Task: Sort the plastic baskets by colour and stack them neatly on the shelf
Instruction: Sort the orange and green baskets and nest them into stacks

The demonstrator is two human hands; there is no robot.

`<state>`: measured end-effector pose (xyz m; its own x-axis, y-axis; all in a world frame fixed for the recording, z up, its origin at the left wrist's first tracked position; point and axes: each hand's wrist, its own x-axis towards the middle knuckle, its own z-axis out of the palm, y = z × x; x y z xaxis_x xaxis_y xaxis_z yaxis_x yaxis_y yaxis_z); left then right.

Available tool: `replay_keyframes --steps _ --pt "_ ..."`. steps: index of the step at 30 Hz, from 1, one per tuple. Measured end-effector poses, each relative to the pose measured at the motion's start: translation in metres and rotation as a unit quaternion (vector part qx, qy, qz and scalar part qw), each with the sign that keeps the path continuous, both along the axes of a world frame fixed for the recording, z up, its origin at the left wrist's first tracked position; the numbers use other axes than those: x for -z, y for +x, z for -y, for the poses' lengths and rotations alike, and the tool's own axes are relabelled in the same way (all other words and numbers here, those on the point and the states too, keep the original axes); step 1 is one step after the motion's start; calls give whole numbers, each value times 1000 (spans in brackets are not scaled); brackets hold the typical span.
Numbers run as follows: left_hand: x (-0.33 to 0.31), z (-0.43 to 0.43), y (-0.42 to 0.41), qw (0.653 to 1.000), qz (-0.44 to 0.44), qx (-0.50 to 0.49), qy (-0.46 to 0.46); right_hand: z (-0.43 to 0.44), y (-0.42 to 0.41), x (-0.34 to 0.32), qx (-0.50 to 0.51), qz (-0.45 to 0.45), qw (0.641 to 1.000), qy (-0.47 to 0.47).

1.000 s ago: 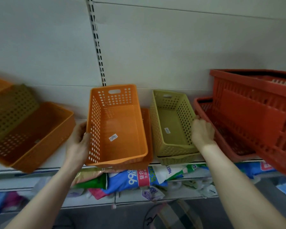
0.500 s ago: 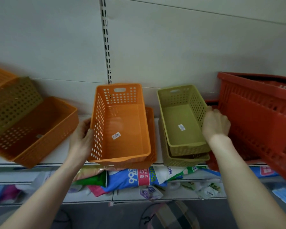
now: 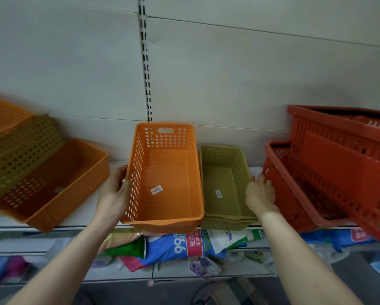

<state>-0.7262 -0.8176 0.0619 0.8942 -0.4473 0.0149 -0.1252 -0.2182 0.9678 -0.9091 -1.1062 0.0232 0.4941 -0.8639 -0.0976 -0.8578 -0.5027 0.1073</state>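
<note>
Settling lower than a moment ago, the green basket [image 3: 224, 183] nests in its twin right of the orange basket [image 3: 165, 172] — a tidy green pair. The left hand [image 3: 113, 192] grips orange's wall; the right hand [image 3: 260, 194] touches green's rim, grip unclear.

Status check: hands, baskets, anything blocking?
Left hand grips orange basket, left wall. Right hand against green basket, grip unclear. Both baskets sit nested, colour-matched. Red basket crowds right hand.

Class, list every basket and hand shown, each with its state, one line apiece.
middle orange basket, upright, nested in another orange one
green baskets, upright, nested
red baskets, tilted, overlapping
left orange basket, tilted
left green basket, leaning inside it
left hand, grips middle orange basket's wall
right hand, against green baskets' wall, grip unclear
</note>
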Motion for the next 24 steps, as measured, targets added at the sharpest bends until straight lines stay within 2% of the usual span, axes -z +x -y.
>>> replay_keyframes --steps 2,3,4,6,7,9,12,15,17,20,22,24 --pt "-2 0 -2 1000 13 6 -4 -13 9 -13 -37 135 990 -31" --pt "-2 1 -3 1000 24 10 -5 -25 19 -24 -57 222 973 6" --pt "-1 3 -4 999 32 14 -4 -39 30 -36 -71 291 950 92" --pt "4 7 -5 999 30 24 1 -65 54 -52 -80 341 901 257" --pt "5 9 -4 999 20 31 5 -74 62 -54 -102 339 893 276" --pt "9 9 0 999 -5 46 11 -78 73 -49 -128 346 904 217" --pt "19 0 8 998 -28 54 28 -68 82 -40 -107 360 913 161" --pt "42 -10 10 991 -52 43 116 -63 92 -33 -110 348 919 146" --pt "59 -13 4 979 -81 59 179 -61 99 -18 -114 296 933 168" --pt "72 -10 -5 968 -100 68 222 -67 103 2 -98 173 965 172" --pt "77 -5 -9 962 -62 80 255 -70 105 11 -85 107 980 147" --pt "79 1 -8 954 -15 91 286 -68 107 18 -86 116 979 141"
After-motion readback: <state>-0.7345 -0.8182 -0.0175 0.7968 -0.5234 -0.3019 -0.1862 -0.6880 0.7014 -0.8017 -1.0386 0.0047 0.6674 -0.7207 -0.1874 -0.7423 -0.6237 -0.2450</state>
